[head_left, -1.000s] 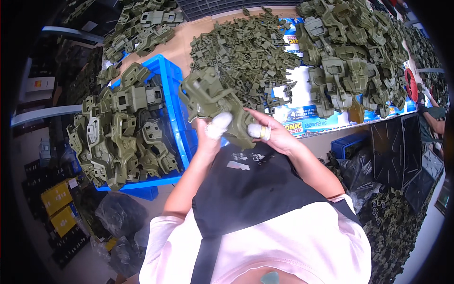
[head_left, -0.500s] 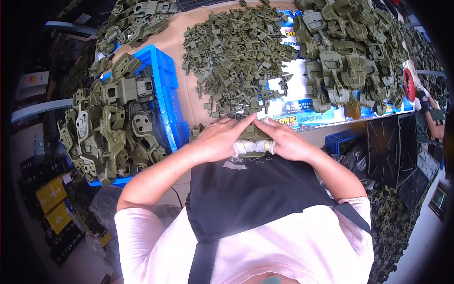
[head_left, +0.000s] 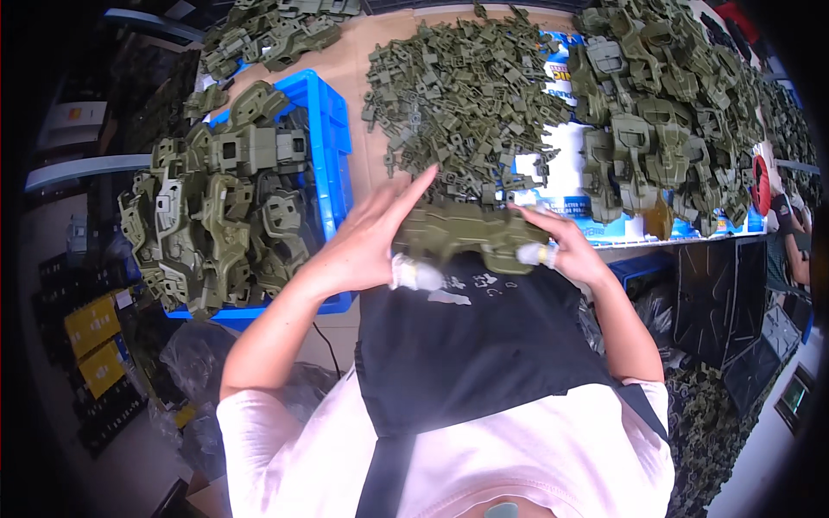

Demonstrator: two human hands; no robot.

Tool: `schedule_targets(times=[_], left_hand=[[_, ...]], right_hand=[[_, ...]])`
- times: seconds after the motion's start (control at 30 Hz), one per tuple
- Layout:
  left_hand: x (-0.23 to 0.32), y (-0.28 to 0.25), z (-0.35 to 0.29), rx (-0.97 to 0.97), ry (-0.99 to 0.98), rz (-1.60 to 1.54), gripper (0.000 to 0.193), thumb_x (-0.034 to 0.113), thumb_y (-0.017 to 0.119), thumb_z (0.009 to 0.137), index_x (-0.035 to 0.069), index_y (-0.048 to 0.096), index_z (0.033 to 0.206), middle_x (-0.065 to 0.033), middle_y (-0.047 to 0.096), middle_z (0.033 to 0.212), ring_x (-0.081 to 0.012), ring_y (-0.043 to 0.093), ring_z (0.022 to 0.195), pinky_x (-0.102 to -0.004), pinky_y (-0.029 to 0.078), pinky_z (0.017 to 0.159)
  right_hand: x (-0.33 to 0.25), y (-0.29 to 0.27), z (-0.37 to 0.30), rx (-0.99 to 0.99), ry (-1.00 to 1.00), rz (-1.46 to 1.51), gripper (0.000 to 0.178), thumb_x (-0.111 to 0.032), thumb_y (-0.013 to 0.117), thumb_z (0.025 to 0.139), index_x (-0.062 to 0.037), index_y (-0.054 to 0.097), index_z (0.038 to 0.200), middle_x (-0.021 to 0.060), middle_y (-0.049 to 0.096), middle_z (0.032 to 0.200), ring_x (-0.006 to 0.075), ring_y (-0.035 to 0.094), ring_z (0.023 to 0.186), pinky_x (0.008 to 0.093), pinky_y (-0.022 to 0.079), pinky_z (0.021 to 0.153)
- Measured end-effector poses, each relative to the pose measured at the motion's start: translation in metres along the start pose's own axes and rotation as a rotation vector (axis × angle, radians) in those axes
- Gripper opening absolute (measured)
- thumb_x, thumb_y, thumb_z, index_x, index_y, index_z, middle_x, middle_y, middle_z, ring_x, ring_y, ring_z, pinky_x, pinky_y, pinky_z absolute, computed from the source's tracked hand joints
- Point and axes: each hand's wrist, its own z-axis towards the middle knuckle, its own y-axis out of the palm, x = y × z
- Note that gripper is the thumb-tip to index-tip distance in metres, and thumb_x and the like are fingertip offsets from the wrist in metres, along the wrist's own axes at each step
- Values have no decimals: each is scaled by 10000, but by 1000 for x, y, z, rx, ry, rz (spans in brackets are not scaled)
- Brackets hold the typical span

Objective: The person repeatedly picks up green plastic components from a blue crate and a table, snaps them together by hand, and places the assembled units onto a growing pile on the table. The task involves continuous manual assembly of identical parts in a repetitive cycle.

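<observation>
Both my hands hold one olive-green plastic shell part [head_left: 462, 233] flat in front of my chest, above my black apron. My left hand [head_left: 367, 242] grips its left end with the fingers stretched toward the table; a white wrap covers the thumb. My right hand [head_left: 561, 246] holds the right end, its thumb wrapped in white too. Just beyond the part lies a pile of small olive-green pieces [head_left: 462, 95] on the brown table.
A blue bin [head_left: 332, 121] on my left is heaped with large olive-green shells. More large shells are heaped at the right [head_left: 665, 112] over blue-and-white printed sheets and at the far left [head_left: 272, 30]. Yellow boxes [head_left: 91, 341] sit on the floor at left.
My hands were cupped together low over the part at the table edge; now they have spread apart, showing it lengthwise, and my left fingers point outward.
</observation>
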Motion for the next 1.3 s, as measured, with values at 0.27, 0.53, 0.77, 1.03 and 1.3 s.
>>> schedule_targets(times=[0.27,0.53,0.77,1.03,1.3], left_hand=[[-20,57,-23,97,-101,-604,738,41,670,675,96,356,1341,-123,412,1351,-251,376,1267,-357,301,1042],[-20,65,-28,155,-111,-468,768,-18,607,634,70,341,1349,-182,435,1320,-298,436,1215,-361,363,993],[-11,66,-25,165,-158,-435,690,41,648,667,151,429,1313,-142,545,1214,-271,529,1123,-346,418,920],[-12,48,0,536,135,-595,1012,192,732,679,21,61,1417,-223,97,1456,-312,135,1356,-390,151,1089],[8,53,21,239,235,-546,569,175,578,791,15,416,1313,-151,542,1216,-262,546,1041,-341,367,941]], right_hand=[[-60,8,11,-2,-203,-341,658,-286,633,781,-93,351,1343,201,487,1225,357,415,1190,443,308,1011],[-66,65,43,-111,-240,-617,750,-188,620,765,-99,224,1396,214,568,965,363,556,924,432,431,861],[-53,36,65,-297,-170,-277,762,-93,705,663,-140,372,1347,171,499,1257,318,512,1123,374,419,941],[-63,15,58,129,-188,313,728,-121,681,740,-85,317,1369,111,415,1344,235,463,1174,358,379,973],[-101,-17,22,94,-440,-361,774,-3,605,671,-116,301,1374,188,365,1342,347,395,1203,377,333,997]])
